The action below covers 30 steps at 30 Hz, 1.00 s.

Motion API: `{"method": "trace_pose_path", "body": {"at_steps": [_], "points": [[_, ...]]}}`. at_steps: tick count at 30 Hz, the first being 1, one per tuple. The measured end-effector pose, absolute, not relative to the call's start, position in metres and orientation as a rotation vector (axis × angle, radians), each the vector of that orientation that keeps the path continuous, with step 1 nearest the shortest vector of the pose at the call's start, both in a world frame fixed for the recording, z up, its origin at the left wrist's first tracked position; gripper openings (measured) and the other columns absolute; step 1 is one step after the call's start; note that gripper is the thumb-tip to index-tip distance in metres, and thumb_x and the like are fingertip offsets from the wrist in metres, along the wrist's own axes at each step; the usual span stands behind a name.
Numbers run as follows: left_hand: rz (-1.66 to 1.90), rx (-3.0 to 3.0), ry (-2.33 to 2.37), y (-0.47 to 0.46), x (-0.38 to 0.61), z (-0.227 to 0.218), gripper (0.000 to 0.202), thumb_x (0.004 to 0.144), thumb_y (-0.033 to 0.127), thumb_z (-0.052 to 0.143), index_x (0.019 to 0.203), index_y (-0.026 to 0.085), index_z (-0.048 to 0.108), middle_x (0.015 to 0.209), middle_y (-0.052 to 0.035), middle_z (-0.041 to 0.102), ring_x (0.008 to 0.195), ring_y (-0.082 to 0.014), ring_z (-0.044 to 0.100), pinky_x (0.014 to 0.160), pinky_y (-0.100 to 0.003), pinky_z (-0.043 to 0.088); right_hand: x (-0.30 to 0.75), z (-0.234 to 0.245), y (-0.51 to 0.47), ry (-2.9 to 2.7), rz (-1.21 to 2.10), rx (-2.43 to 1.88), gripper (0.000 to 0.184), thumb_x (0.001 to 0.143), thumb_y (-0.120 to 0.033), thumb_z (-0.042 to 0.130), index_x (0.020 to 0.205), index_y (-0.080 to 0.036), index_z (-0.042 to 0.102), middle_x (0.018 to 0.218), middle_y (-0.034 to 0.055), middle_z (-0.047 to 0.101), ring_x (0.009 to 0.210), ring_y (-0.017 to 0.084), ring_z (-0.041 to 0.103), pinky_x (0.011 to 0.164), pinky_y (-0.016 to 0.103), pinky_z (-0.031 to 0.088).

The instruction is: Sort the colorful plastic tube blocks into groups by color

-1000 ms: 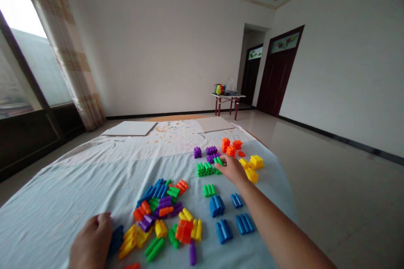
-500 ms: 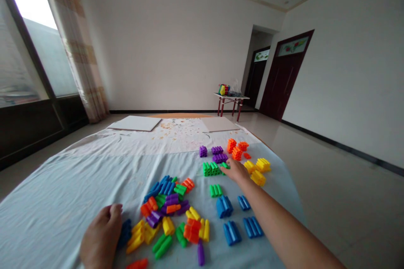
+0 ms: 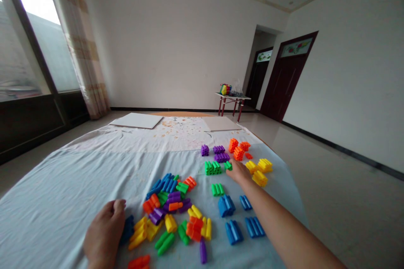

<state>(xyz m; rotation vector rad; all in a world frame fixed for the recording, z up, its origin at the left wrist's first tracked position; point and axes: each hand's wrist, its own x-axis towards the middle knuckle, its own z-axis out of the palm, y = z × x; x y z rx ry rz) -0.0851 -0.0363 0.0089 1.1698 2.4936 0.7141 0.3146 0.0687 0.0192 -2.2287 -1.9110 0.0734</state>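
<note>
My right hand (image 3: 239, 171) reaches across the table, its fingers closed on a small green plastic block (image 3: 228, 165) made of joined tubes. Just left of that hand stand green blocks (image 3: 212, 168), with purple blocks (image 3: 222, 157) behind them. My left hand (image 3: 105, 232) rests curled at the lower left; its fingertips are hidden, and I cannot make out what they hold, if anything. Close by it lie a dark blue block (image 3: 127, 230) and yellow blocks (image 3: 138, 233). A mixed pile of coloured blocks (image 3: 173, 197) lies between my hands.
Orange blocks (image 3: 238, 153), yellow blocks (image 3: 260, 178) and blue blocks (image 3: 234, 232) sit in colour groups on the right of the cloth-covered table (image 3: 63, 193). Two flat boards (image 3: 138, 120) lie at the far end. A small side table (image 3: 235, 97) stands beyond.
The view has shifted slightly. My right hand stays at the green block beside the other green ones, and more of that block shows. My left hand looks much the same.
</note>
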Motion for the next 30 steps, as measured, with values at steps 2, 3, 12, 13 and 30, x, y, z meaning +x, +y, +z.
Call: {"method": "trace_pose_path", "body": {"at_steps": [2,3,12,13,30], "points": [[0.699,1.171,2.487,-0.037,-0.084,0.01,0.053,0.08,0.052,0.026,0.101,0.021,0.062,0.097,-0.0145,0.066,0.091,-0.0315,0.06,0.065,-0.035,0.044,0.316,0.019,0.068,-1.906,0.072,-2.236,0.031,0.078,-0.03,0.055,0.108,-0.021,0.055,0.111,0.009,0.064,0.099,0.023,0.061,0.074,0.029,0.042],[0.696,1.173,2.483,-0.037,-0.084,0.011,0.053,0.08,0.052,0.025,0.101,0.021,0.062,0.098,-0.0148,0.066,0.092,-0.0317,0.06,0.066,-0.035,0.044,0.316,0.018,0.068,-1.904,0.071,-2.237,0.031,0.078,-0.03,0.055,0.108,-0.021,0.055,0.11,0.0089,0.064,0.099,0.023,0.061,0.074,0.029,0.042],[0.719,1.162,2.48,-0.036,-0.084,0.01,0.054,0.08,0.054,0.025,0.102,0.022,0.062,0.101,-0.014,0.066,0.093,-0.0316,0.06,0.067,-0.036,0.044,0.313,0.02,0.066,-1.88,0.057,-2.253,0.031,0.08,-0.036,0.051,0.106,-0.019,0.055,0.109,0.0116,0.065,0.099,0.025,0.061,0.074,0.031,0.042],[0.72,1.161,2.481,-0.036,-0.084,0.01,0.054,0.08,0.054,0.025,0.102,0.022,0.063,0.1,-0.0139,0.066,0.093,-0.0314,0.06,0.066,-0.035,0.044,0.314,0.021,0.066,-1.881,0.057,-2.258,0.03,0.08,-0.035,0.051,0.105,-0.019,0.055,0.108,0.0118,0.065,0.099,0.025,0.061,0.073,0.031,0.042],[0.777,1.199,2.506,-0.039,-0.078,0.014,0.05,0.08,0.048,0.029,0.099,0.02,0.065,0.099,-0.015,0.067,0.091,-0.0315,0.061,0.063,-0.035,0.043,0.32,0.031,0.064,-1.904,0.075,-2.242,0.032,0.079,-0.039,0.053,0.103,-0.018,0.057,0.108,0.012,0.066,0.101,0.025,0.06,0.077,0.029,0.042]]}}
